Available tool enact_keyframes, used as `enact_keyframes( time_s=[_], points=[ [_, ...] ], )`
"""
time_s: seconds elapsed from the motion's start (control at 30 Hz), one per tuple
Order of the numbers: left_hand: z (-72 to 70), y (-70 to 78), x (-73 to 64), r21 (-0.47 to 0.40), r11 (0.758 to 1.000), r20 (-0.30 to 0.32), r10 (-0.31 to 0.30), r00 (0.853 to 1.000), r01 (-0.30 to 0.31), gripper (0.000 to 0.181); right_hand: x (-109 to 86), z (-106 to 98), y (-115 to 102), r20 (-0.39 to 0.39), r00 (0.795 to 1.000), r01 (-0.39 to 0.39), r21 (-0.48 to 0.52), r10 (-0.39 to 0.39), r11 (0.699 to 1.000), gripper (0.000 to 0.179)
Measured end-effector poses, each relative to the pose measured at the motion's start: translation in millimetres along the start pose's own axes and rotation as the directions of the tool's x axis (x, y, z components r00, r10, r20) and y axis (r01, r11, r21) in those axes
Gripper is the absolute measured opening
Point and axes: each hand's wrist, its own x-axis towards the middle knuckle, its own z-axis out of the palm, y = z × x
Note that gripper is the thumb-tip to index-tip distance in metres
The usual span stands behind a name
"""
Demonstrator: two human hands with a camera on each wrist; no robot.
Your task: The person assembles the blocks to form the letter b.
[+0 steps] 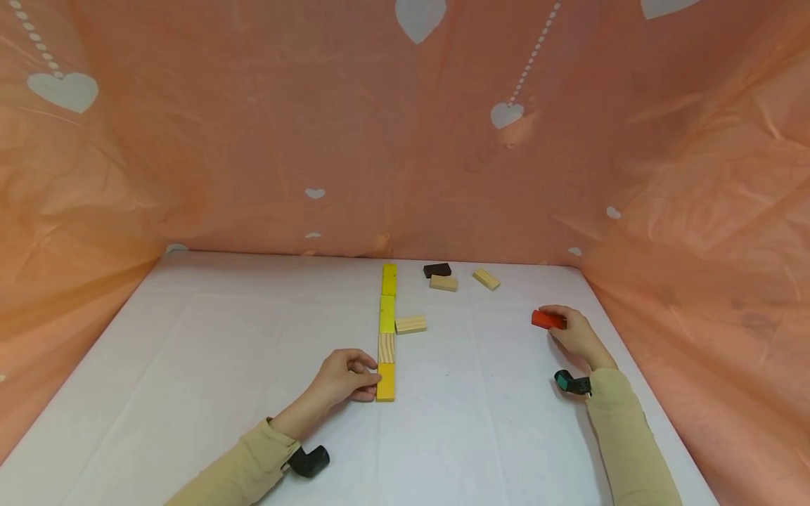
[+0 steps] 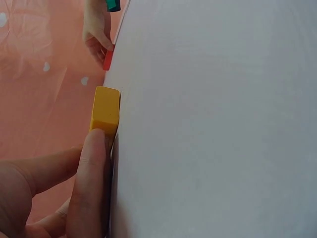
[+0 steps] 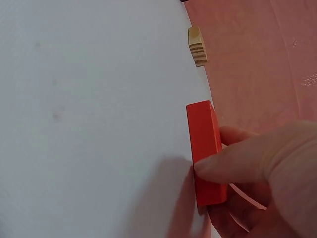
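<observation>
An orange-yellow wooden block point(image 1: 385, 383) lies at the near end of a straight row on the table. Beyond it in line come a striped natural-wood block point(image 1: 386, 348) and two bright yellow blocks point(image 1: 387, 314). My left hand point(image 1: 344, 376) rests at the left side of the orange-yellow block, fingertips against its edge; the left wrist view shows a finger at the block's end point(image 2: 106, 106). Over on the right, my right hand point(image 1: 574, 334) pinches a red block point(image 3: 205, 148) between thumb and fingers, with its shadow on the cloth beside it.
A natural-wood block point(image 1: 411, 325) lies crosswise just right of the row. Farther back are a dark brown block point(image 1: 437, 270), a light wood block point(image 1: 444, 283) in front of it, and another light block point(image 1: 486, 279). Orange heart-patterned cloth point(image 1: 443, 176) walls the white table point(image 1: 253, 316).
</observation>
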Motion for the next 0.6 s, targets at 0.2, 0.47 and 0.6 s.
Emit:
enact_keyframes(
  time_s=[0.2,0.47,0.6],
  points=[
    [0.3,0.0,-0.6,-0.003,1.0,-0.003,0.003,1.0,-0.003,0.022,-1.1,-2.9,-0.4,-0.004,1.0,0.017,-0.007,-0.017,1.0,0.042],
    [-0.7,-0.7,-0.3,-0.041,0.999,0.003,0.009,1.0,-0.008,0.022,-1.3,-5.4,-1.1,-0.025,0.996,0.088,0.008,-0.087,0.996,0.041],
    [-1.4,-1.3,0.5,-0.03,1.0,0.005,0.002,1.0,-0.002,0.022,-1.2,-6.3,-3.9,-0.024,0.995,0.102,0.013,-0.101,0.995,0.042]
  ],
)
